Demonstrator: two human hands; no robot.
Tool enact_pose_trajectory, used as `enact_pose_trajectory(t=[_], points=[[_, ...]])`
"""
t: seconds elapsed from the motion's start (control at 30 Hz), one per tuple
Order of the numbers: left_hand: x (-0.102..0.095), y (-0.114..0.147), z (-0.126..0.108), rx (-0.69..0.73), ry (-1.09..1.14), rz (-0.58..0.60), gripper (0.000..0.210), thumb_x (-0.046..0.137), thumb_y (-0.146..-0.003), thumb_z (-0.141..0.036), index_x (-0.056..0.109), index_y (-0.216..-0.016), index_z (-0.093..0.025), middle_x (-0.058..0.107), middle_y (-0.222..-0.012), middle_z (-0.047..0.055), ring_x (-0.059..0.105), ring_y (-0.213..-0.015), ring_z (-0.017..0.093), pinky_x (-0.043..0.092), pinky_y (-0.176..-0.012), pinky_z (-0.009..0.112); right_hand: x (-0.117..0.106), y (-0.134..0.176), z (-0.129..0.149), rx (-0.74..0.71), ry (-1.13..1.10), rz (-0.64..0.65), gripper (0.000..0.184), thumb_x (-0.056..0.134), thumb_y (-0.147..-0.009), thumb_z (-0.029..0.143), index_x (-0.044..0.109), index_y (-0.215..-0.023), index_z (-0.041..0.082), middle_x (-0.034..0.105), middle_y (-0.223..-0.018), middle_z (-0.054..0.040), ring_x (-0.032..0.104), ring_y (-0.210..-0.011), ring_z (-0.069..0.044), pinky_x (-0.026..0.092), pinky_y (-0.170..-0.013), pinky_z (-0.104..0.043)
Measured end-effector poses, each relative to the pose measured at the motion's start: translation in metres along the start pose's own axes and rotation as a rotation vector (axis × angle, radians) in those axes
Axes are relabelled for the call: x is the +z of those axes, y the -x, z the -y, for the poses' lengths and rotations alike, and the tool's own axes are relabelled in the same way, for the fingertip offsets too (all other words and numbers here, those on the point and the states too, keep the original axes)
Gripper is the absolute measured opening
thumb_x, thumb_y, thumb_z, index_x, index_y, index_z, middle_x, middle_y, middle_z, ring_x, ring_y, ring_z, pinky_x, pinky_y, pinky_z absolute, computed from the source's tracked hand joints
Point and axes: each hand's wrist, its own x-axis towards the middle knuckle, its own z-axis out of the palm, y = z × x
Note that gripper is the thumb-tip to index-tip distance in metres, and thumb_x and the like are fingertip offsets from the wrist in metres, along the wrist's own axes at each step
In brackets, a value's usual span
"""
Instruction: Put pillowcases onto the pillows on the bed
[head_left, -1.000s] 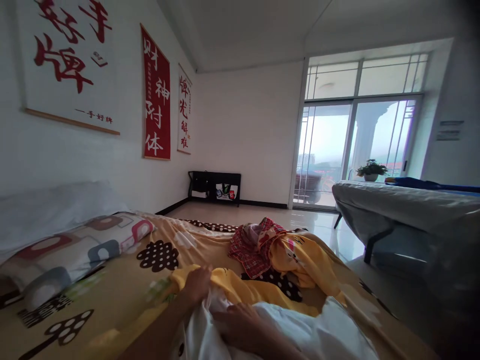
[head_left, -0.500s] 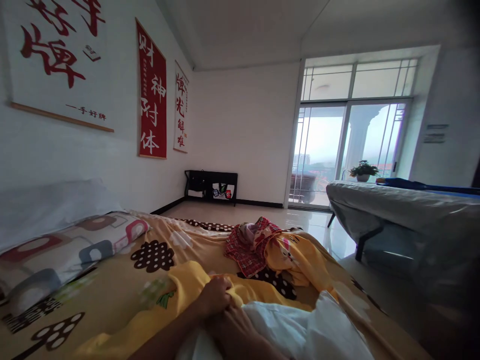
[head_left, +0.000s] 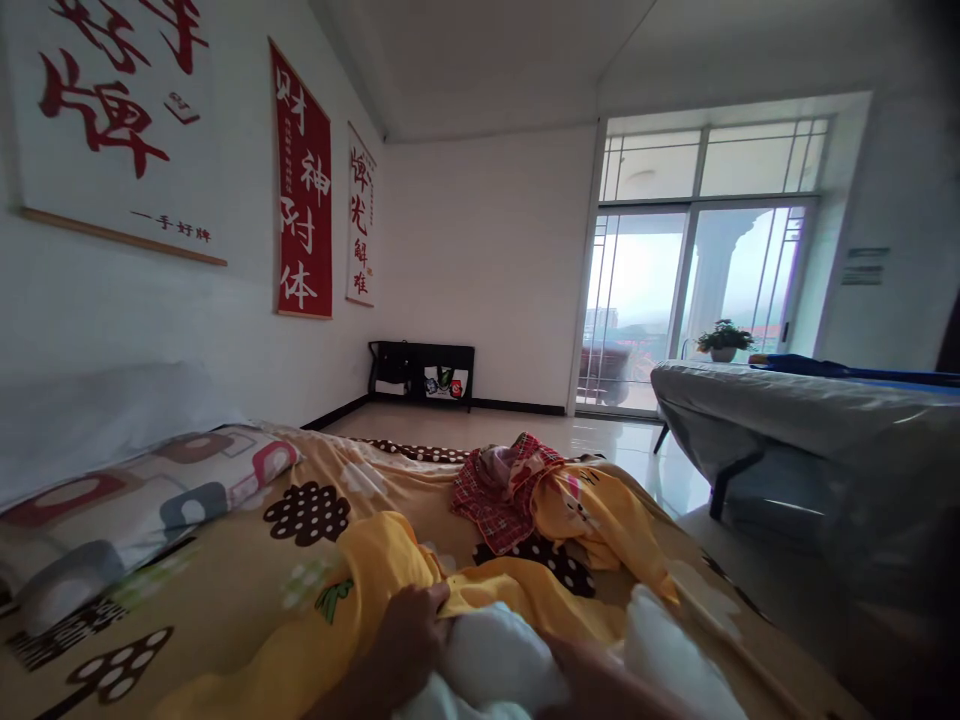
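At the bottom middle, my left hand (head_left: pixel 417 628) is closed on the edge of a yellow cloth cover (head_left: pixel 382 550), thumb uppermost. The cover lies spread over the bed and has a green leafy print. Just right of that hand, a soft white padded piece (head_left: pixel 501 650) bulges at the cover's edge. My right hand (head_left: pixel 574 670) is low in the view against the right side of the white piece; its fingers are hidden and blurred. More of the white material (head_left: pixel 675 650) rises in a fold farther right.
A red checked cloth (head_left: pixel 495 500) and a yellow printed cloth (head_left: pixel 592 510) lie crumpled on the bed's patterned sheet (head_left: pixel 225 580). A patterned pillow (head_left: pixel 150 500) rests along the left wall. Across the floor stands a plastic-covered table (head_left: pixel 787 400) with a potted plant (head_left: pixel 724 342).
My hands were together at the cover's edge and are now apart. The right hand has moved right and down, and the white padded piece now shows between them.
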Motion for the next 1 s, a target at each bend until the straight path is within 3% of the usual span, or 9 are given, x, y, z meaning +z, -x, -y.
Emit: enact_pose_trajectory(t=[0.07, 0.13, 0.27, 0.33, 0.4, 0.6, 0.8, 0.9, 1.0], points=[[-0.008, -0.005, -0.012, -0.006, -0.049, -0.034, 0.022, 0.046, -0.082, -0.026, 0.065, -0.09, -0.021, 0.072, -0.091, 0.007, 0.064, -0.087, 0.02, 0.039, -0.071, 0.027, 0.011, -0.003, 0.004, 0.111, 0.075, -0.065, 0.072, 0.071, -0.063, 0.034, 0.056, -0.133, 0.026, 0.072, -0.108, -0.0105, 0.067, -0.098, -0.034, 0.051, -0.08, -0.038], [-0.027, -0.015, -0.027, -0.011, -0.104, -0.128, 0.022, 0.045, -0.081, -0.025, 0.064, -0.09, -0.021, 0.071, -0.087, 0.007, 0.064, -0.085, 0.022, 0.039, -0.069, 0.028, 0.0, -0.005, 0.022, 0.112, 0.243, -0.274, 0.06, 0.066, -0.069, 0.029, 0.059, -0.128, 0.027, 0.072, -0.106, -0.0101, 0.067, -0.096, -0.033, 0.051, -0.077, -0.037], [-0.074, -0.025, -0.05, 0.012, -0.087, -0.435, 0.023, 0.042, -0.083, -0.027, 0.062, -0.092, -0.021, 0.071, -0.088, 0.006, 0.064, -0.083, 0.021, 0.04, -0.07, 0.028, -0.066, 0.009, 0.063, -0.099, 0.529, -0.623, 0.048, 0.053, -0.074, 0.012, 0.061, -0.12, 0.023, 0.072, -0.101, -0.0081, 0.068, -0.089, -0.023, 0.048, -0.073, -0.03], [-0.08, -0.021, -0.051, 0.065, -0.108, -0.537, 0.021, 0.042, -0.083, -0.027, 0.061, -0.089, -0.021, 0.07, -0.086, 0.006, 0.064, -0.082, 0.021, 0.041, -0.071, 0.028, -0.087, 0.017, 0.071, -0.193, 0.637, -0.747, 0.046, 0.051, -0.073, 0.009, 0.061, -0.117, 0.02, 0.071, -0.097, -0.0084, 0.066, -0.085, -0.021, 0.047, -0.071, -0.029], [-0.066, -0.012, -0.045, 0.161, -0.171, -0.545, 0.019, 0.042, -0.083, -0.026, 0.06, -0.081, -0.021, 0.068, -0.078, 0.007, 0.064, -0.076, 0.021, 0.041, -0.068, 0.029, -0.083, 0.021, 0.066, -0.285, 0.726, -0.833, 0.042, 0.051, -0.073, 0.008, 0.061, -0.113, 0.018, 0.07, -0.091, -0.0087, 0.065, -0.082, -0.022, 0.047, -0.072, -0.032], [-0.003, 0.014, -0.026, 0.332, -0.258, -0.384, 0.015, 0.045, -0.08, -0.017, 0.057, -0.072, -0.021, 0.065, -0.069, 0.008, 0.063, -0.066, 0.02, 0.041, -0.06, 0.029, -0.013, 0.029, 0.02, -0.43, 0.764, -1.062, 0.035, 0.046, -0.079, 0.015, 0.057, -0.112, 0.009, 0.07, -0.087, -0.0113, 0.065, -0.078, -0.025, 0.047, -0.076, -0.038], [-0.058, 0.026, -0.074, 0.247, -0.366, -0.294, 0.013, 0.047, -0.085, -0.021, 0.059, -0.088, -0.02, 0.067, -0.086, 0.009, 0.064, -0.082, 0.024, 0.044, -0.068, 0.032, -0.011, 0.061, 0.025, -0.541, 0.731, -0.983, 0.041, 0.049, -0.086, 0.054, 0.059, -0.106, 0.019, 0.069, -0.089, -0.0103, 0.064, -0.084, -0.025, 0.047, -0.081, -0.038], [-0.084, 0.025, -0.105, 0.27, -0.393, -0.286, 0.019, 0.047, -0.084, -0.015, 0.058, -0.098, -0.02, 0.065, -0.1, 0.009, 0.061, -0.097, 0.026, 0.044, -0.075, 0.034, -0.009, 0.061, 0.041, -0.586, 0.669, -0.894, 0.021, 0.052, -0.087, 0.041, 0.061, -0.096, 0.024, 0.067, -0.081, -0.0045, 0.062, -0.076, -0.021, 0.047, -0.075, -0.034], [-0.081, 0.018, -0.126, 0.248, -0.374, -0.185, 0.019, 0.049, -0.085, -0.02, 0.057, -0.103, -0.019, 0.066, -0.097, 0.009, 0.064, -0.092, 0.026, 0.045, -0.07, 0.033, -0.007, 0.049, 0.055, -0.508, 0.578, -0.757, 0.011, 0.055, -0.082, 0.026, 0.063, -0.09, 0.024, 0.068, -0.086, -0.0039, 0.062, -0.082, -0.021, 0.047, -0.079, -0.034]])
